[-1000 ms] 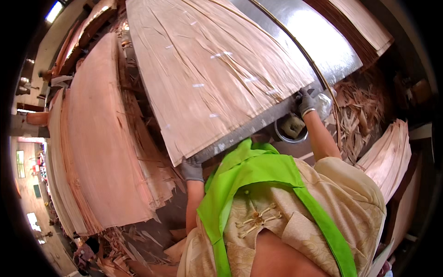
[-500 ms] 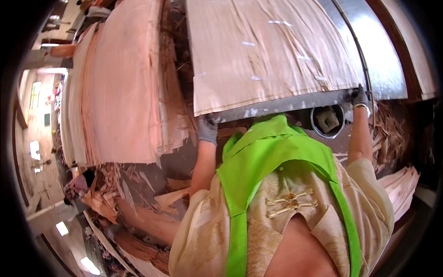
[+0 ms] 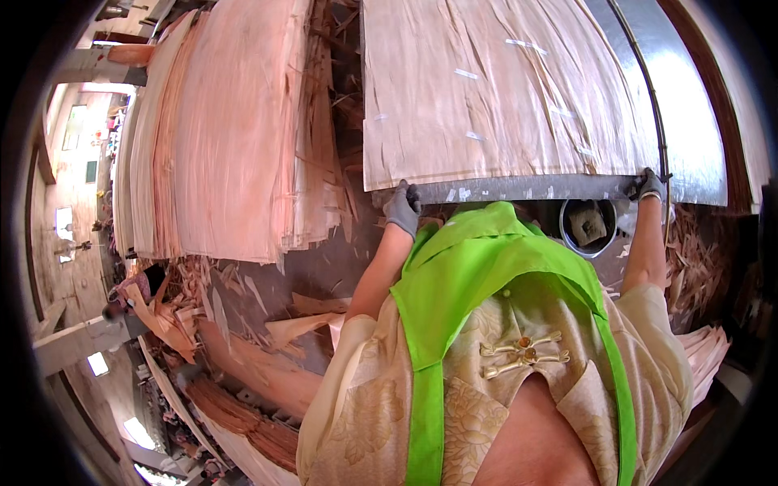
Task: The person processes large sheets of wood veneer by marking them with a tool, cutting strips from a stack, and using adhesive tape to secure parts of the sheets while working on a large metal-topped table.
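One veneer sheet (image 3: 502,97): pale pink, creased, lying on the metal table (image 3: 703,158), with a strip of metal bare along the table's near edge and a broad band bare at its right.
Long axis: hard to settle, since the far end is cut off; grain and creases run from the table's near edge toward its far side, and the sheet's near edge lies along the table's near edge.
White patches (image 3: 466,74): small, scattered over the sheet; some are too faint to outline.
Left hand (image 3: 403,209): grey-gloved, at the table's near left corner, fingertips at the sheet's edge; whether the fingers are clamped cannot be told.
Right hand (image 3: 650,185): grey-gloved, near the right end of the table's near edge, by the sheet's corner; fingers bunched and partly hidden, their grip unclear.
Thin rod (image 3: 646,77): dark, along the sheet's right side, across the table and past its near edge.
Bucket (image 3: 566,236): round, just off the table's near edge, partly covered by it; a blocky thing inside is hard to identify.
Green apron (image 3: 502,251): before the table, hiding part of its near edge.
Veneer stack (image 3: 239,130): left of the table, far end cut off.
Wood scraps (image 3: 697,251): below the table's right end, fading into shadow.
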Available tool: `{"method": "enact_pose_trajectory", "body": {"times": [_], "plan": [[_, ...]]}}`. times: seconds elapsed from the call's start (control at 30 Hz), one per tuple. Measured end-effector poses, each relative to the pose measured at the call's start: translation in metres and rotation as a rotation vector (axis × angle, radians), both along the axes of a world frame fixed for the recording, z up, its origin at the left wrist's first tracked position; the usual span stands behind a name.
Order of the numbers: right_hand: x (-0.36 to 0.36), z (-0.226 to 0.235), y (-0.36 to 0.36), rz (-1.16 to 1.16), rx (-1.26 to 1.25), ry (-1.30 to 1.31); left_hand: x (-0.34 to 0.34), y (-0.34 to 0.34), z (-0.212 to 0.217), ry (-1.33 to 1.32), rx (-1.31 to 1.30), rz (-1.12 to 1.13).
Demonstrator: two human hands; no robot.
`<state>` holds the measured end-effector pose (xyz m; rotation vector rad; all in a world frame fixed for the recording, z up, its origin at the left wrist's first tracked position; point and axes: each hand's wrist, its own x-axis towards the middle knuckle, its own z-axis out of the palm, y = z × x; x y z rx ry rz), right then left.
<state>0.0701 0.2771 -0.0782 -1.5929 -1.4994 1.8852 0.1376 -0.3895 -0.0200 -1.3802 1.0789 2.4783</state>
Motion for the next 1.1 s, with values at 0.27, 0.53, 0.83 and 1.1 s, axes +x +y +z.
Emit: {"method": "enact_pose_trajectory", "body": {"times": [0.27, 0.53, 0.83, 1.1], "plan": [[0.015, 0.028, 0.021, 0.199, -0.005, 0.178, 0.005, -0.02, -0.022, 0.163, -0.116, -0.024], [0.014, 0.038, -0.02, 0.332, 0.305, 0.084, -0.002, -0.056, -0.014, -0.023, 0.035, 0.003], [0.015, 0.044, -0.03, 0.315, 0.46, -0.112, -0.021, -0.063, -0.008, 0.021, -0.13, -0.13], [0.033, 0.067, -0.031, 0.305, 0.362, -0.109, -0.028, -0.061, -0.05, 0.003, -0.897, -0.045]]}}
